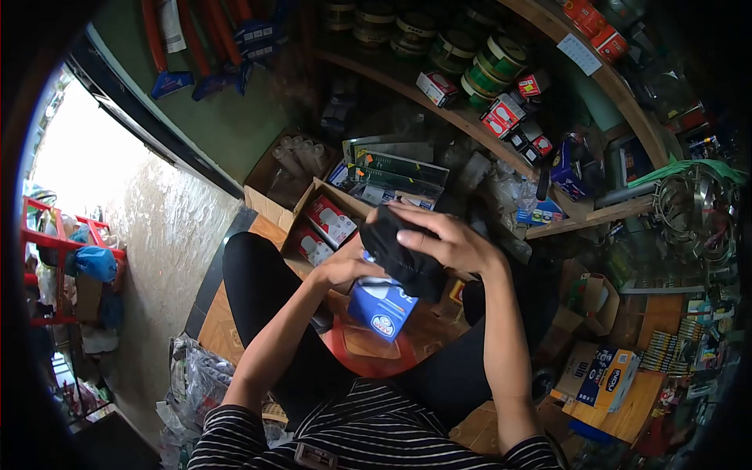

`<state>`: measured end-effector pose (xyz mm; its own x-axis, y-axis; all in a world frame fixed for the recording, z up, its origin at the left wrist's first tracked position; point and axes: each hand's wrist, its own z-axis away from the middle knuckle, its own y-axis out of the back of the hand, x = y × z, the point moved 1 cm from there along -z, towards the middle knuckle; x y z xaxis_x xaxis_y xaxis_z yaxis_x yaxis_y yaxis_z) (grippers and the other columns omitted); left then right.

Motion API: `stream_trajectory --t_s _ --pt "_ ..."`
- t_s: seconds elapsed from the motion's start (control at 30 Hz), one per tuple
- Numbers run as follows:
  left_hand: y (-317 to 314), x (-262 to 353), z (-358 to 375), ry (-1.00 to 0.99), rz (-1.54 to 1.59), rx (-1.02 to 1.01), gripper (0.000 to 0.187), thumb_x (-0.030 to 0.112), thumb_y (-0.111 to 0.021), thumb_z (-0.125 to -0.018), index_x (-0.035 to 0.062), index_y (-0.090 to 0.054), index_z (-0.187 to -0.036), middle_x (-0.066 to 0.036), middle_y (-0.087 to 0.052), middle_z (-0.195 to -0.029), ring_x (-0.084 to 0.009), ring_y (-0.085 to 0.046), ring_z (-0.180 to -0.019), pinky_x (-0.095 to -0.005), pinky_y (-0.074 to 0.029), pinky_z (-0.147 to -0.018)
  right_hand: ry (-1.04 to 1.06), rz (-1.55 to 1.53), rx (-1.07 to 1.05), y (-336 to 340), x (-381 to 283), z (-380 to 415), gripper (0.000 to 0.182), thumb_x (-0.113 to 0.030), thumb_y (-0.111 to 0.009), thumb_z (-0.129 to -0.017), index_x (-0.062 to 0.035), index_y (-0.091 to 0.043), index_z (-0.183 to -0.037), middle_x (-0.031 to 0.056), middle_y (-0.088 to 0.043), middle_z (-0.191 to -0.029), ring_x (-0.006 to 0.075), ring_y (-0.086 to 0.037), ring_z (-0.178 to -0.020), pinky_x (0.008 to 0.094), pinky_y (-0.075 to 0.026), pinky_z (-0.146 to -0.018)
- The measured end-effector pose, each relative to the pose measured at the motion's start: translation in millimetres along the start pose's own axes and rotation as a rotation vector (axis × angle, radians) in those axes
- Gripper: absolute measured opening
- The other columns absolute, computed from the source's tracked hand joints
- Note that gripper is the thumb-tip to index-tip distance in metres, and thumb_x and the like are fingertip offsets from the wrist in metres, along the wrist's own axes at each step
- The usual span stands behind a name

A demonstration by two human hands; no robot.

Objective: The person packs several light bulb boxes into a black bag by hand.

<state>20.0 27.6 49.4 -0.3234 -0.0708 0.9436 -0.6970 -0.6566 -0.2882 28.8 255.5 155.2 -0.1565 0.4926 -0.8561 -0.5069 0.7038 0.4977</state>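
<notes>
In the head view, my left hand (348, 266) is closed round the upper part of a blue and white cardboard box (381, 312), which hangs tilted between my knees. My right hand (448, 239) grips a black cloth (399, 258), its fingers bent over the top. The cloth lies against the upper end of the box and covers part of it. Just beyond my left hand stands an open carton (300, 215) with red and white boxes (333, 221) inside.
Paint-like tins (501, 59) and small bulb boxes (503, 113) crowd the wooden shelf ahead. On the right are a yellow and blue box (609, 378) and metal rings (693, 211). Plastic bags (196, 376) lie at lower left, and a red rack (59, 243) stands near the bright doorway.
</notes>
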Motion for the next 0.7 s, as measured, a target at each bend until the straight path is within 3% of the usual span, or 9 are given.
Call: stream_trajectory --t_s 0.07,0.17,0.23,0.3,0.33,0.47,0.5,0.6,0.7 --pt "-5.3 -6.6 -8.1 -0.158 -0.191 -0.016 0.121 0.016 -0.09 -0.071 0.0022 -0.013 -0.163 -0.017 -0.037 -0.155 -0.0269 -0.032 -0.149 -0.041 -0.029 -0.123 0.003 0.183 -0.059 -8.9 -7.7 4.8 0.077 -0.046 -0.058 -0.104 0.0043 -0.035 -0.158 0.0265 -0.029 -0.167 0.0345 -0.022 -0.158 0.0413 -0.019 -0.128" --pt "-14.4 -9.0 -8.5 -0.219 -0.455 0.089 0.129 0.018 -0.091 -0.065 0.0013 -0.01 -0.164 -0.026 -0.018 -0.164 -0.0393 -0.022 -0.155 -0.0474 -0.026 -0.125 0.048 0.417 0.083 -35.1 -1.4 -0.4 0.09 -0.059 -0.053 -0.102 0.0032 -0.026 -0.161 0.0283 -0.027 -0.166 0.041 -0.022 -0.157 0.0475 -0.02 -0.128" --pt "-11.0 -29.7 -14.9 -0.376 -0.534 0.145 0.128 0.024 -0.088 -0.067 0.0033 -0.009 -0.165 -0.028 -0.001 -0.171 -0.0435 -0.004 -0.16 -0.0529 -0.016 -0.128 0.14 0.534 0.138 -47.5 -0.6 -7.4 0.087 -0.056 -0.053 -0.103 0.0024 -0.026 -0.162 0.0261 -0.028 -0.167 0.0408 -0.024 -0.156 0.0503 -0.018 -0.128" --pt "-1.4 -44.7 -24.4 -0.484 -0.626 0.148 0.125 0.028 -0.087 -0.067 0.0032 -0.012 -0.165 -0.028 -0.006 -0.171 -0.0456 -0.005 -0.159 -0.0546 -0.015 -0.128 0.228 0.387 0.146 -55.1 -10.6 -12.6 0.083 -0.05 -0.055 -0.104 0.0018 -0.025 -0.162 0.0261 -0.028 -0.167 0.0387 -0.026 -0.156 0.0503 -0.019 -0.128" --pt "1.0 -47.3 -28.4 -0.486 -0.641 0.196 0.123 0.03 -0.088 -0.065 0.0028 -0.018 -0.163 -0.028 -0.021 -0.165 -0.0474 -0.017 -0.155 -0.0548 -0.021 -0.125 0.304 0.296 0.19 -55.4 -16.6 -14.2 0.075 -0.043 -0.054 -0.106 0.0018 -0.029 -0.16 0.0265 -0.033 -0.164 0.0384 -0.032 -0.154 0.0529 -0.022 -0.126" --pt "-5.5 4.9 -24.0 -0.596 -0.785 0.394 0.125 0.032 -0.091 -0.057 0.0024 -0.026 -0.16 -0.025 -0.04 -0.143 -0.0458 -0.041 -0.135 -0.0528 -0.034 -0.112 0.101 0.448 0.602 -31.1 -11.6 -18.3 0.065 -0.039 -0.051 -0.108 0.0046 -0.038 -0.154 0.0288 -0.042 -0.157 0.0434 -0.04 -0.147 0.0599 -0.029 -0.12" --pt "-2.7 3.6 -28.1 -0.677 -0.787 0.449 0.127 0.031 -0.092 -0.056 0.0028 -0.026 -0.16 -0.025 -0.041 -0.143 -0.0458 -0.043 -0.134 -0.051 -0.035 -0.11 0.053 0.488 0.629 -27.3 0.8 -17.3 0.071 -0.043 -0.047 -0.109 0.0086 -0.033 -0.155 0.0331 -0.036 -0.159 0.0462 -0.033 -0.151 0.0567 -0.027 -0.123" --pt "2.5 2.5 -21.8 -0.614 -0.87 0.484 0.124 0.034 -0.09 -0.059 0.0034 -0.026 -0.16 -0.026 -0.041 -0.143 -0.0451 -0.044 -0.133 -0.0499 -0.036 -0.108 -0.093 0.389 0.466 -41.4 18.1 -16.7 0.083 -0.052 -0.036 -0.111 0.0152 -0.02 -0.157 0.0378 -0.02 -0.164 0.0492 -0.015 -0.156 0.0483 -0.018 -0.129" --pt "7.2 -15.2 -21.1 -0.542 -0.864 0.526 0.12 0.04 -0.087 -0.063 0.0036 -0.026 -0.16 -0.026 -0.04 -0.143 -0.0458 -0.044 -0.132 -0.05 -0.036 -0.107 0.006 0.469 0.356 -61.1 17.4 -15.7 0.082 -0.052 -0.033 -0.111 0.0138 -0.019 -0.158 0.0383 -0.019 -0.164 0.0492 -0.017 -0.155 0.0504 -0.018 -0.129"
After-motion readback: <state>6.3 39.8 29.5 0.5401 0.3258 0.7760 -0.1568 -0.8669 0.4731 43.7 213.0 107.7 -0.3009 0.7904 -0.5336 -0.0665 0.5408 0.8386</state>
